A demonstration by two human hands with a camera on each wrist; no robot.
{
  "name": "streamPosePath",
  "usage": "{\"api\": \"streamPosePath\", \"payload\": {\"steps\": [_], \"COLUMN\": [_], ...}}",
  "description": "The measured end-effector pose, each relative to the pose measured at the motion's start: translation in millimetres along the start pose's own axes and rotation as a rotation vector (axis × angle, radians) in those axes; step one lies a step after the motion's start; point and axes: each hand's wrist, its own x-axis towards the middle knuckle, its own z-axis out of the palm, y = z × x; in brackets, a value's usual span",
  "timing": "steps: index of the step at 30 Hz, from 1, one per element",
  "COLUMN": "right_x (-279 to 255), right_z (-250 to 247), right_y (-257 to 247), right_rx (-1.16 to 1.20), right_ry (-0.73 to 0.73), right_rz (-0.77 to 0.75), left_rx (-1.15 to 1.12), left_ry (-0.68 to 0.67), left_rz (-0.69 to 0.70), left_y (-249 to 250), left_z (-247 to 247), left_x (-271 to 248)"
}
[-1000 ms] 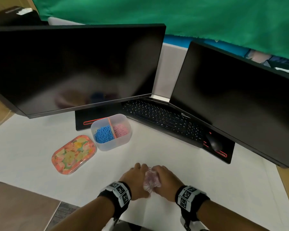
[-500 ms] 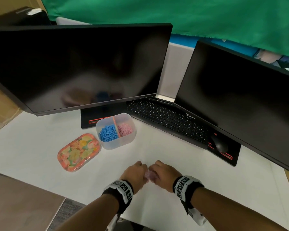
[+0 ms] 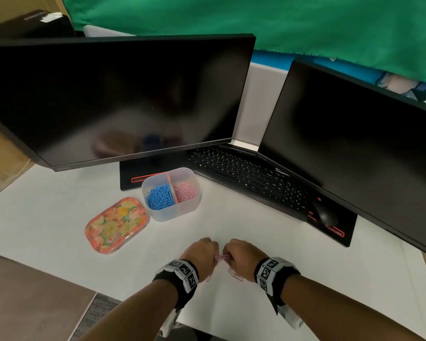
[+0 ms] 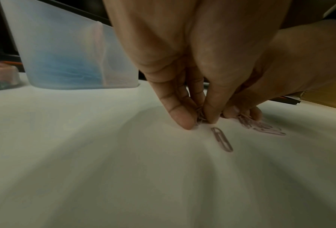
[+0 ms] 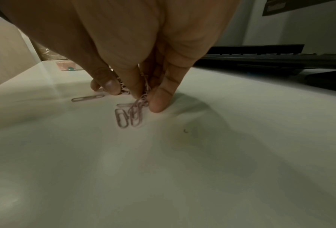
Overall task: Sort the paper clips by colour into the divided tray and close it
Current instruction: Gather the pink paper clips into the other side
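The translucent divided tray (image 3: 158, 215) stands open on the white desk, blue clips (image 3: 160, 198) in its left half, pink clips (image 3: 185, 191) in its right. Its flowered lid (image 3: 117, 225) lies to the left of it. Near the front edge my left hand (image 3: 202, 249) and right hand (image 3: 239, 253) meet, each pinching a bunch of pink paper clips (image 3: 222, 257) down at the desk. In the left wrist view thumb and fingers (image 4: 182, 118) grip clips, with one loose clip (image 4: 221, 139) beside them. In the right wrist view clips (image 5: 139, 106) hang from my fingertips (image 5: 159, 101), and loose clips (image 5: 87, 97) lie nearby.
Two dark monitors (image 3: 118, 99) (image 3: 359, 148) rise behind the tray. A black keyboard (image 3: 249, 178) and mouse (image 3: 326, 214) lie at the back right. A brown surface (image 3: 30, 299) borders the desk at the front left.
The bunch of pink clips held up between both hands a second ago has come down to the desk, and both hands have drawn slightly apart, each pinching clips.
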Motion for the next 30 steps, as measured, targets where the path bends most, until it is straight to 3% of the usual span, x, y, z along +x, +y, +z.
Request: {"api": "streamPosePath", "payload": {"steps": [9,17,21,25,30], "right_x": [-4,-4,0,7,35], "right_z": [-6,-12,-32,-63,-99], "right_y": [13,9,-2,-23,-52], "right_rx": [0.132,0.397,0.483,0.614,0.606], "right_ry": [0.045,0.127,0.164,0.194,0.237], "right_rz": [0.078,0.156,0.155,0.189,0.166], "left_rx": [-0.127,-0.393,-0.425,-0.327,-0.129], "left_ry": [0.026,0.267,0.367,0.436,0.298], "left_rz": [-0.013,-0.066,-0.163,-0.293,-0.388], "left_y": [-15,-10,-22,-36,-41], "left_z": [-17,-91,-138,-165,-163], "left_x": [-4,-7,5,23,38]}}
